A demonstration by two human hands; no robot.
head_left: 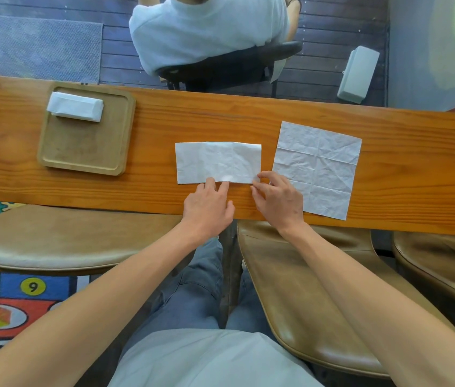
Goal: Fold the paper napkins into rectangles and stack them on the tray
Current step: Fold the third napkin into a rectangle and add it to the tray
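A white napkin folded in half (218, 162) lies as a long rectangle in the middle of the wooden table (388, 169). My left hand (208, 206) presses its near edge with the fingertips. My right hand (279, 201) pinches the napkin's near right corner between thumb and forefinger. An unfolded, creased square napkin (317, 167) lies flat just to the right, partly under my right hand. At the far left sits a square wooden tray (81, 152) with a small stack of folded napkins (75, 107) at its far edge.
Tan cushioned chairs (304, 289) stand between me and the table. A person in a white shirt (206, 29) sits on a black chair beyond the far edge. A white box (357, 75) rests on the floor at the far right.
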